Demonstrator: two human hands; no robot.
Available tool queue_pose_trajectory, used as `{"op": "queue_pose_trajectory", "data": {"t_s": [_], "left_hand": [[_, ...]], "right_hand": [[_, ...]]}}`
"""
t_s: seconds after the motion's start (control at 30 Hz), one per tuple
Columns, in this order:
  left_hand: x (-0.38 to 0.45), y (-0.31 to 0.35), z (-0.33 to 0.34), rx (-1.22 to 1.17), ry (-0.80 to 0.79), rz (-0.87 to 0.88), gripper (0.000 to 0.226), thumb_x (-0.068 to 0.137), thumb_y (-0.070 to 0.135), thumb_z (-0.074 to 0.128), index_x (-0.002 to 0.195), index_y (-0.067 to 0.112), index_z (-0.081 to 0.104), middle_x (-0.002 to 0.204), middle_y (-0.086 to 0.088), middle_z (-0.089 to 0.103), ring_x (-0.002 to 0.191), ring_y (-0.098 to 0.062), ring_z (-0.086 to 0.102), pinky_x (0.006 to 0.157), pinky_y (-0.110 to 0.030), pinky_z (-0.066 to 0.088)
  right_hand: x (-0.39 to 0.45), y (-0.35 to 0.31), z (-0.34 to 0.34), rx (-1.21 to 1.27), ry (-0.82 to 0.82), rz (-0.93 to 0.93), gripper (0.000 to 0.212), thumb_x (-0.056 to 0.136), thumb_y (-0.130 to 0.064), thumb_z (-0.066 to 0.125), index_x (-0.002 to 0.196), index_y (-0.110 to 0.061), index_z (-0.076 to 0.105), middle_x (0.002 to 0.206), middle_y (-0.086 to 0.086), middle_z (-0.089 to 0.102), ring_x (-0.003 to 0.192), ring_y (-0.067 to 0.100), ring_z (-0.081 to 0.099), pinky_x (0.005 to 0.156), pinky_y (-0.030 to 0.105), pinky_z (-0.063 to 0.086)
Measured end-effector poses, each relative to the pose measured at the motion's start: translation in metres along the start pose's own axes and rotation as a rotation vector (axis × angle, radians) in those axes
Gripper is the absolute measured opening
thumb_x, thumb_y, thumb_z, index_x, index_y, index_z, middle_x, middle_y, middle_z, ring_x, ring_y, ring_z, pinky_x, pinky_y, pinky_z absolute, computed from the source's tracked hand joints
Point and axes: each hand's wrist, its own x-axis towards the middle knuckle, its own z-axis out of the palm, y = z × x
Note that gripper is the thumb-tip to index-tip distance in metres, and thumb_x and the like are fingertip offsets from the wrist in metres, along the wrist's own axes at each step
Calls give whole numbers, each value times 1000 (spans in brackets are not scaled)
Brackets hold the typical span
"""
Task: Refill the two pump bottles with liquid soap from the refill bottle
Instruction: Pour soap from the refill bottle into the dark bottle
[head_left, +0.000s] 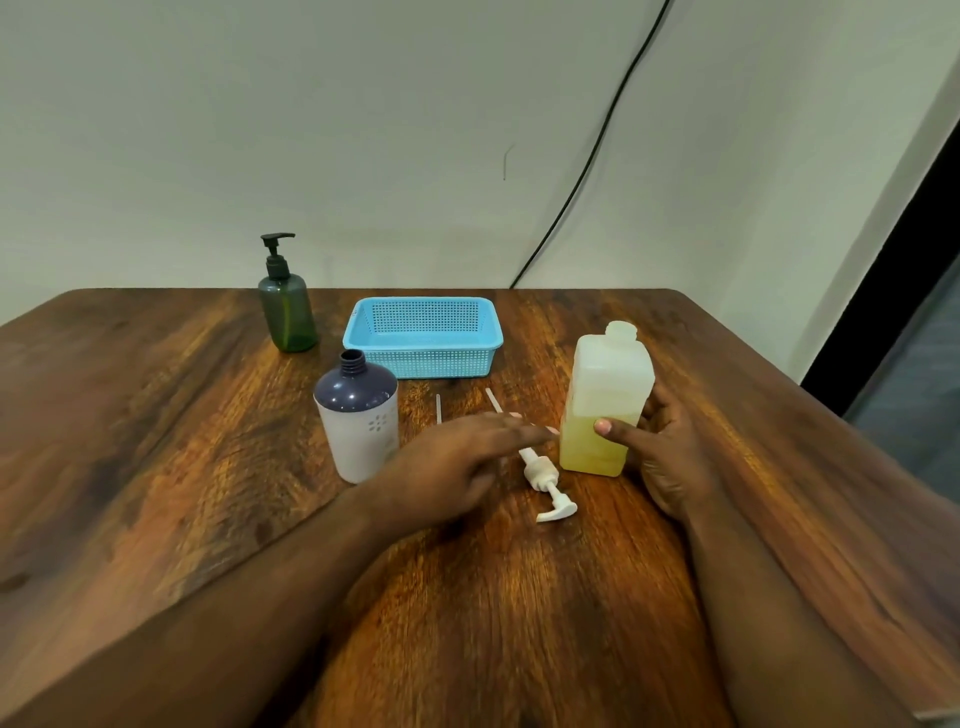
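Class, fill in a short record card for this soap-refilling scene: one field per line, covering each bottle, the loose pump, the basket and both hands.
refill bottle: upright, uncapped, yellow soap in lower part
white bottle: upright, neck open, pump removed
white pump: lying on table
green bottle: upright, black pump on
basket: blue, behind white bottle
right hand: grips refill bottle
left hand: fingers extended over pump, blurred

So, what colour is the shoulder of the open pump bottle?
Dark purple-grey shoulder, seen in the head view.
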Motion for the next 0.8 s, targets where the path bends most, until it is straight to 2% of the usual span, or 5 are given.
{"op": "queue_pose_trajectory", "data": {"t_s": [0.27, 0.43, 0.57, 0.73, 0.8], "left_hand": [[-51, 4, -17, 94, 655, 17, 26, 90, 15, 57, 109, 5, 70, 104, -6, 71, 98, -15, 64, 81, -32, 54], [-72, -12, -24, 79, 913, -288, 31, 91, 28, 56, 118, 15, 62, 118, -2, 56, 110, -14, 50, 87, -38, 48], [-71, -38, -28, -71, 970, -460, 37, 93, 32, 60, 128, 28, 50, 129, 4, 54, 121, -11, 49, 100, -44, 45], [-69, -58, -28, -245, 822, -405, 59, 88, 49, 61, 139, 25, 42, 137, 10, 49, 122, 8, 45, 96, -12, 43], [-71, -65, -25, -277, 721, -395, 69, 85, 54, 60, 144, 26, 37, 142, 8, 46, 126, 5, 44, 97, -14, 45]], "right_hand": [[-5, -6, 18, -14, 107, -54, 92, 58, -17, 83, 139, -28, 40, 135, -4, 56, 120, 15, 56, 94, 46, 51], [-7, -34, 40, -184, 64, -200, 76, 64, -26, 79, 134, -24, 49, 121, -9, 63, 111, 13, 60, 82, 30, 56], [-1, -57, 64, -398, -62, -259, 82, 58, -35, 82, 133, -32, 49, 121, -14, 61, 110, 7, 59, 79, 22, 54], [5, -76, 99, -639, -295, -345, 88, 72, -29, 81, 145, -40, 32, 138, -12, 51, 121, 9, 52, 92, 25, 52], [8, -79, 112, -764, -317, -369, 88, 73, -39, 78, 145, -42, 29, 140, -12, 49, 121, 11, 51, 93, 30, 52]]}}
